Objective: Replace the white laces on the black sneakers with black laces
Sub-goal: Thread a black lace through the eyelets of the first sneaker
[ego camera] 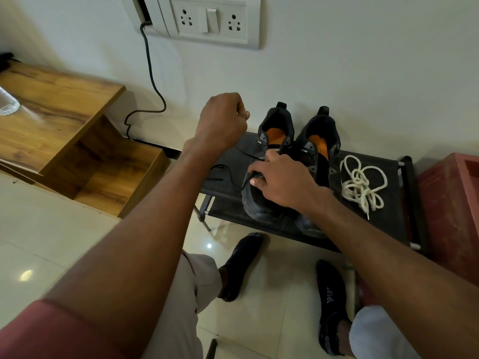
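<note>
Matt black cloth rack [383, 211], glossy floor tiles [46, 242], wood-grain shelf [51, 104].

There is a single view, from a wide-angle camera worn on the person's head. It looks forward and steeply down, so the pale glossy tiled floor [39, 229] fills the lower left and the person's own dark-socked feet [241, 265] sit near the bottom centre. Both bare forearms reach in from the lower corners and run up toward the middle, very close to the lens and large in the frame. The low black fabric-topped metal rack [388, 216] lies at mid-distance, centre right. The off-white painted wall [363, 73] fills the top, its white plastic socket plate [207, 22] at upper centre. Straight edges bow outward near the borders.
</note>
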A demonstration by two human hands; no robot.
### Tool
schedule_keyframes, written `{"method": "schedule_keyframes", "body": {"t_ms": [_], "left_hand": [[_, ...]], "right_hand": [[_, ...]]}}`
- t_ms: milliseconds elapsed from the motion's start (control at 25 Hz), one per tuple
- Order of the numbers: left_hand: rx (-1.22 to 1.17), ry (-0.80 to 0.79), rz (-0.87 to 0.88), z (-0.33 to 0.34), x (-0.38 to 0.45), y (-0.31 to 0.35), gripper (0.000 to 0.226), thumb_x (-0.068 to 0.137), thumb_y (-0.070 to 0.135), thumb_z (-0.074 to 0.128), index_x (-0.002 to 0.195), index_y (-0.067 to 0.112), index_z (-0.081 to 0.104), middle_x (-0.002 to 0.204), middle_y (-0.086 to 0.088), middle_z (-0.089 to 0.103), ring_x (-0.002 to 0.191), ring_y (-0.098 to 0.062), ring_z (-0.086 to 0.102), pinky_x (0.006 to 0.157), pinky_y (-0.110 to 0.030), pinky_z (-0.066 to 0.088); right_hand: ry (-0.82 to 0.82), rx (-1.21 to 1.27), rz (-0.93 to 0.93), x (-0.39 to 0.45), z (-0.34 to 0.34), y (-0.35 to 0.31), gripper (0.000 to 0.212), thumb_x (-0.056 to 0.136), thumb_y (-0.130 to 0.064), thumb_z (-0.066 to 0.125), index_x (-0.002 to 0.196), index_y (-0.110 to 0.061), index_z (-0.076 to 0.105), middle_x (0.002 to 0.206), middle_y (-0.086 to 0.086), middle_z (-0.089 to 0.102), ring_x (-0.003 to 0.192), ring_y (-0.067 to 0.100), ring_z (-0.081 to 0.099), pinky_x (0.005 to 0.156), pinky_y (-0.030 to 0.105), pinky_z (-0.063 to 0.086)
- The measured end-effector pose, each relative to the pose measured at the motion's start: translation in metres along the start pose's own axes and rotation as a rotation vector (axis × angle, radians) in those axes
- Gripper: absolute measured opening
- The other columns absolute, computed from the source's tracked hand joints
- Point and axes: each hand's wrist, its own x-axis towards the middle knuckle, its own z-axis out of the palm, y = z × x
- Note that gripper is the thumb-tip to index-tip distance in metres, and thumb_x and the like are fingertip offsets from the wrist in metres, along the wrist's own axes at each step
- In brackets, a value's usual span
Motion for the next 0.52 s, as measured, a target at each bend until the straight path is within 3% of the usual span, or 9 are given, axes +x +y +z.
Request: {"method": "schedule_keyframes", "body": {"t_ms": [160,240,320,400,520], "left_hand": [[0.084,-0.174,-0.064,0.007,-0.002,-0.008,0.021,0.098,0.032,0.068,0.102,0.012,0.072,0.103,-0.006,0.07,0.095,-0.025,0.062,0.078,-0.033,0.044],[0.144,-0.226,-0.107,0.008,-0.003,-0.008,0.022,0.097,0.036,0.066,0.104,0.016,0.072,0.104,-0.005,0.068,0.098,-0.028,0.06,0.085,-0.038,0.041],[0.16,-0.249,-0.116,0.009,-0.004,-0.002,0.019,0.098,0.037,0.064,0.104,0.02,0.071,0.101,0.001,0.065,0.098,-0.025,0.056,0.091,-0.042,0.038],[-0.049,-0.238,-0.08,0.005,-0.004,0.008,0.018,0.101,0.034,0.062,0.105,0.02,0.073,0.102,0.003,0.071,0.101,-0.023,0.064,0.093,-0.039,0.049],[-0.659,-0.344,-0.058,-0.004,-0.009,0.038,0.028,0.108,0.035,0.052,0.117,0.013,0.068,0.103,-0.004,0.079,0.098,-0.017,0.074,0.079,-0.029,0.056]], "right_hand": [[0.178,0.092,0.127,0.002,-0.005,0.0,0.033,0.1,-0.054,0.063,0.089,-0.024,0.069,0.078,-0.005,0.064,0.074,0.015,0.065,0.07,0.034,0.056],[0.192,0.305,0.236,0.001,-0.008,0.001,0.017,0.093,-0.039,0.078,0.09,-0.025,0.069,0.076,-0.006,0.068,0.074,0.013,0.068,0.073,0.034,0.059],[0.19,0.778,0.388,-0.001,-0.022,0.003,0.02,0.087,-0.019,0.084,0.098,-0.021,0.068,0.084,-0.002,0.072,0.078,0.013,0.07,0.072,0.03,0.058],[0.208,1.272,0.469,-0.005,-0.052,0.007,0.017,0.088,-0.011,0.079,0.099,-0.017,0.068,0.085,0.001,0.072,0.074,0.013,0.068,0.066,0.026,0.052],[0.322,1.704,0.368,-0.016,-0.095,0.023,0.006,0.096,-0.018,0.066,0.091,-0.021,0.064,0.078,-0.001,0.066,0.071,0.014,0.064,0.068,0.029,0.048]]}}
